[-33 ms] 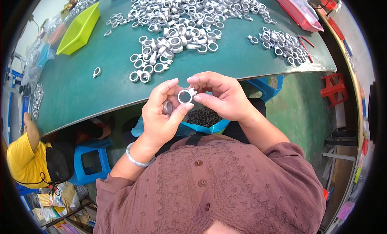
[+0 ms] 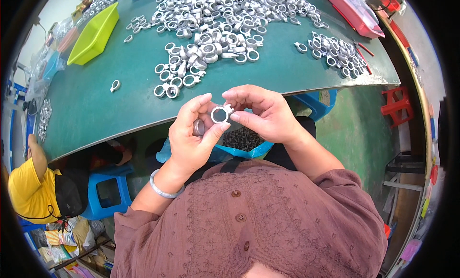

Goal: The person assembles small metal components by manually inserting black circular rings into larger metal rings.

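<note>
A silvery metal ring with a small lug [image 2: 220, 114] is held up between my two hands, just in front of the table edge. My left hand [image 2: 191, 134] grips its rim between thumb and fingers. A second metal ring [image 2: 199, 127] is tucked inside that same hand, partly hidden by the fingers. My right hand [image 2: 266, 113] has its thumb and fingertips closed at the lug on the ring's right side. Below the hands, an open blue bag [image 2: 258, 151] of small dark parts [image 2: 242, 139] sits at my lap.
A large heap of similar rings [image 2: 215, 34] covers the far middle of the green table [image 2: 96, 110]. A smaller pile [image 2: 338, 55] lies right, beside red-handled pliers [image 2: 364, 57]. A yellow-green tray [image 2: 94, 34] and a pink tray [image 2: 357, 14] flank them. Someone in yellow [image 2: 33, 187] is at left.
</note>
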Tool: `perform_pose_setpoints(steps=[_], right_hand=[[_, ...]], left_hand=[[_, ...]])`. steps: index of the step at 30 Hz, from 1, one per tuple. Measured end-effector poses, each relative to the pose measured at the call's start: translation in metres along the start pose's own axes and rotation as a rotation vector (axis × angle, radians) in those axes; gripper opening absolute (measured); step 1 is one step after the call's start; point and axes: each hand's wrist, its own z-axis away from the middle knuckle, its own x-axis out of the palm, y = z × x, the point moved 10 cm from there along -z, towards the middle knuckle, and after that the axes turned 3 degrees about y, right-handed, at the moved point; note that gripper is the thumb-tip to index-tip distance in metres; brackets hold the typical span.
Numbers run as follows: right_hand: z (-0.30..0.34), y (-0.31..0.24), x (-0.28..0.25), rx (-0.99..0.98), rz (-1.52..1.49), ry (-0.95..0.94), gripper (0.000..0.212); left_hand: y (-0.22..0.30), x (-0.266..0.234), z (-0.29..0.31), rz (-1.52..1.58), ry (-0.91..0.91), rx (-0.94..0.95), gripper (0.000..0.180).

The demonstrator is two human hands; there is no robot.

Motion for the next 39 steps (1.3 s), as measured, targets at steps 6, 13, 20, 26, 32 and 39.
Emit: perform_pose_setpoints(steps=[6,13,20,26,32,39], right_hand=[[-0.004,-0.003,-0.01,-0.023,0.072,0.0,0.03],[-0.012,-0.009,-0.021,-0.1,0.291,0.058,0.028],[-0.038,-0.022,-0.025,-0.19,0.605,0.109,0.024],[-0.074,-0.035,-0.009,-0.484,1.099,0.179,0.025],[-0.083,-0.03,0.011,-0.546,1.256,0.107,0.014],[-0.07,-0.023,0.006,-0.475,1.072,0.013,0.009]], left_hand=[[0.006,-0.002,0.001,-0.131,-0.001,0.115,0.054],[0.014,-0.003,0.007,-0.229,0.004,0.265,0.053],[0.006,0.02,0.01,-0.441,-0.132,0.318,0.036],[-0.056,0.039,0.02,-0.677,-0.324,0.112,0.037],[-0.034,0.024,0.013,-0.561,-0.266,0.073,0.031],[-0.049,0.011,0.012,0.198,-0.131,-0.469,0.03]])
